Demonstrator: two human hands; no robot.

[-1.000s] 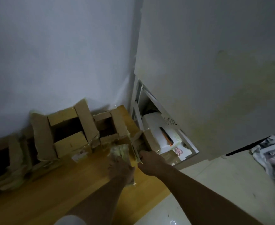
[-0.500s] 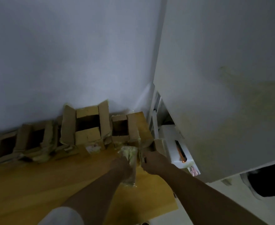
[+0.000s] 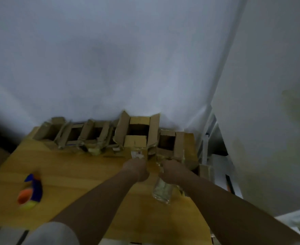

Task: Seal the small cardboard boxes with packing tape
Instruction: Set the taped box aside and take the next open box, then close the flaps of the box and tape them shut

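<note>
Both hands work clear tape in front of a row of open boxes

The small cardboard boxes (image 3: 138,133) stand flaps-up along the wall at the counter (image 3: 71,167) edge, probably queued for sealing. The left hand (image 3: 136,169) and right hand (image 3: 172,171) sit side by side, fingers curled, apparently on the clear packing tape (image 3: 161,190) hanging below; blur hides the exact grip.

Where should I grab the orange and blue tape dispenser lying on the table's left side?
Take the tape dispenser by its blue handle end, coming from above and the near side: it lies flat on the wooden table, the orange roll nearest you, nothing beside it. The picture is blurred, so the exact shape is uncertain.
</note>
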